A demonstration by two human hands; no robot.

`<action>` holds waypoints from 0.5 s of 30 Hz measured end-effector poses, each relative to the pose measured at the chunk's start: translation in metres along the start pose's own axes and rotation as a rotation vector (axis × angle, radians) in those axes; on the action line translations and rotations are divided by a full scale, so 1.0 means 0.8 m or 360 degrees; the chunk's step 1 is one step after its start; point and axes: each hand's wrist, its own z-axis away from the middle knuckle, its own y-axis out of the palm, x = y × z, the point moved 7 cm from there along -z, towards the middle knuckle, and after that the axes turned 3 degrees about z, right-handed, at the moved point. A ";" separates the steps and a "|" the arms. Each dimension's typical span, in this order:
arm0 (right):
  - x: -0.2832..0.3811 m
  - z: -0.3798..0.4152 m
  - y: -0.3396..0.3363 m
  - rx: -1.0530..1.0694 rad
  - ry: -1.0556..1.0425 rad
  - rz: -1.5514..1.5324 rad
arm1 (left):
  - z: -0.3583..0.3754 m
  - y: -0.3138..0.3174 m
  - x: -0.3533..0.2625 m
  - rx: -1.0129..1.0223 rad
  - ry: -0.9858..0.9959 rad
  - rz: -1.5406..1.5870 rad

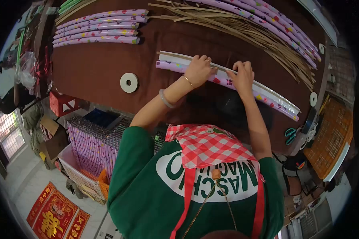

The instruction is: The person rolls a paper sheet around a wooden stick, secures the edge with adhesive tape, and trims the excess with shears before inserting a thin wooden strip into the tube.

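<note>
A long purple sheet of patterned wrapping paper point(263, 97) lies slantwise on the brown-covered table, its white inner side showing along the far edge. A thin brown strip point(175, 55) runs along that white side. My left hand point(201, 71) is closed on the paper and strip left of the middle, fingers curled over the far edge. Just to the right, my right hand point(243, 75) pinches the same far edge, thumb towards the left hand. The paper under both palms is hidden.
Finished-looking purple rolls point(99, 32) lie at the far left, more purple rolls point(275, 24) at the far right beside loose brown strips point(235, 30). A white tape roll point(129, 75) sits left of my arm. Teal-handled scissors point(290, 135) lie at the right edge.
</note>
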 end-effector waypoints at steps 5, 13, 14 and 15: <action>-0.006 0.010 -0.006 0.0028 -0.0013 0.0056 | 0.005 -0.004 -0.002 -0.0072 -0.0215 -0.0007; -0.003 0.010 -0.006 -0.0004 -0.0039 0.0067 | 0.018 -0.012 0.041 -0.0165 -0.0654 0.0134; -0.004 0.011 -0.007 -0.0002 -0.0031 0.0070 | 0.020 -0.013 0.047 -0.0253 -0.0738 0.0194; -0.005 0.010 -0.006 0.0016 -0.0012 0.0070 | 0.020 -0.006 0.050 -0.0248 -0.0731 0.0202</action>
